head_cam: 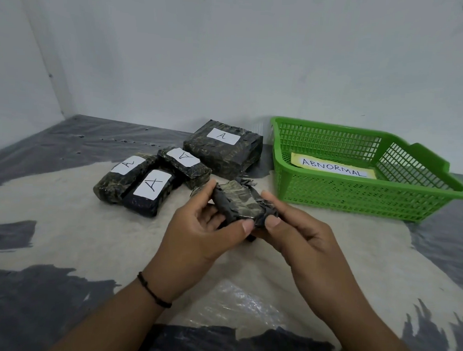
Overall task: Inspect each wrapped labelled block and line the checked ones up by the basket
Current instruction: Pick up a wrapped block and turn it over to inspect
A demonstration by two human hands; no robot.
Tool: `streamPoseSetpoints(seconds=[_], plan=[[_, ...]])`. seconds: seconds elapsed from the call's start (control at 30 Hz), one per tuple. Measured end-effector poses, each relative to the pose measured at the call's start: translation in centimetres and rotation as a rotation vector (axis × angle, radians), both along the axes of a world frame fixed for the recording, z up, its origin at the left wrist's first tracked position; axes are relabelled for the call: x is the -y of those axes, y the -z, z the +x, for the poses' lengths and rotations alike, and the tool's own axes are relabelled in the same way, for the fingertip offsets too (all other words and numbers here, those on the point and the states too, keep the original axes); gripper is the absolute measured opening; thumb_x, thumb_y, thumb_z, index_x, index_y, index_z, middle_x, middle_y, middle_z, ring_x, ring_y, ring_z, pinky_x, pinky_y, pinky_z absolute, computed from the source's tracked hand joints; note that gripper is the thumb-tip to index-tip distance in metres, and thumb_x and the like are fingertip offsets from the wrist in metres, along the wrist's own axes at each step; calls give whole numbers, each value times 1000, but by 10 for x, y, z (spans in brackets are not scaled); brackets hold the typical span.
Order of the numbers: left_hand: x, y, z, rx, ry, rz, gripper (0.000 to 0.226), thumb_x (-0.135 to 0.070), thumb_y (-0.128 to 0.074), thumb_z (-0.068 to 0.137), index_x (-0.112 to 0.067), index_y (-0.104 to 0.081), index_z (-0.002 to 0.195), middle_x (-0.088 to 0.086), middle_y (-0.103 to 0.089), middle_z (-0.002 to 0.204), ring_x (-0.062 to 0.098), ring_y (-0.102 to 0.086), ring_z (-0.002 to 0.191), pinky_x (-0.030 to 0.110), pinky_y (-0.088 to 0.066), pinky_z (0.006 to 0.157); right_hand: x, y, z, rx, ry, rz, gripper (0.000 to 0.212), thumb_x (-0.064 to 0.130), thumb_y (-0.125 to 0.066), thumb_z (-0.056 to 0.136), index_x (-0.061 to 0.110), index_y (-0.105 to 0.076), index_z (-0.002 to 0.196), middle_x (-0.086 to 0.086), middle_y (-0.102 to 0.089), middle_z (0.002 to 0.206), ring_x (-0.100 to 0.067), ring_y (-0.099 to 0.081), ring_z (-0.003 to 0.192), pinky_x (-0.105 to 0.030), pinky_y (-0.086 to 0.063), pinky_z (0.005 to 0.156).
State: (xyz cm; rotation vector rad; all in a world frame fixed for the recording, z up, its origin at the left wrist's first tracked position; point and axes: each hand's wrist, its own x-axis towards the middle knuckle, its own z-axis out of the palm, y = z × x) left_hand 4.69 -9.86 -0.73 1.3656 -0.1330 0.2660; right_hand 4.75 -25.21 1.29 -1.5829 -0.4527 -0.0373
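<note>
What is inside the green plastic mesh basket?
Inside the green plastic mesh basket lies a yellow-edged paper label reading ABNORMAL, resting on the floor of it. No wrapped blocks show in there, though the near wall partly screens the front strip of the floor.

The basket (358,192) was bright green with a yellow and white sign (332,167). The wrapped blocks (223,150) were black with speckled gold marks and white labels (152,184). The floor sheet (61,220) was cream and dark grey.
</note>
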Motion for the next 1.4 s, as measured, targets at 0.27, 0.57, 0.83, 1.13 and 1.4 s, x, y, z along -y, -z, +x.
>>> streamPoseSetpoints(seconds=[0.27, 0.57, 0.83, 1.13, 1.4], plan=[[0, -3, -3, -35, 57, 20, 87, 4, -76, 62, -14, -37, 139, -17, -71, 96, -10, -65, 91, 7, -49, 70, -1, 1, -1, 116, 49, -70, 39, 7, -58, 90, 43, -62, 103, 32, -68, 98, 5, -64, 101, -10, -47, 85], [-3, -1, -3, 8, 116, -10, 101, -17, -75, 56, -19, -27, 145, -16, -54, 127, -12, -58, 107, 9, -48, 80, -3, -1, -4, 111, 120, -98, 44, 2, -55, 89, 41, -62, 107, 34, -68, 94, 13, -62, 95, -5, -45, 79], [-3, 2, 1, 51, 69, -77, 114, -15, -80, 51, -23, -20, 148, 1, -49, 142, 12, -54, 125, 24, -49, 95, -6, 1, -1, -97, -2, 84, 39, 6, -60, 88, 37, -58, 112, 14, -73, 102, -2, -67, 98, -20, -53, 82], [-9, -3, 5, -6, -41, -268, 65, -20, -71, 64, -20, -49, 126, -4, -65, 100, 8, -66, 87, 33, -54, 73, -1, 1, 8, -249, 30, 118, 38, -3, -48, 90, 23, -52, 117, -4, -70, 82, -23, -60, 60, -38, -50, 59], [-6, -2, 2, -46, -27, 16, 23, -4, -66, 83, -26, -72, 87, 2, -75, 92, 20, -70, 90, 38, -55, 76, 4, 2, 9, -178, 97, -35, 27, 12, -55, 89, 33, -58, 105, -4, -66, 77, -23, -58, 61, -40, -48, 60]])
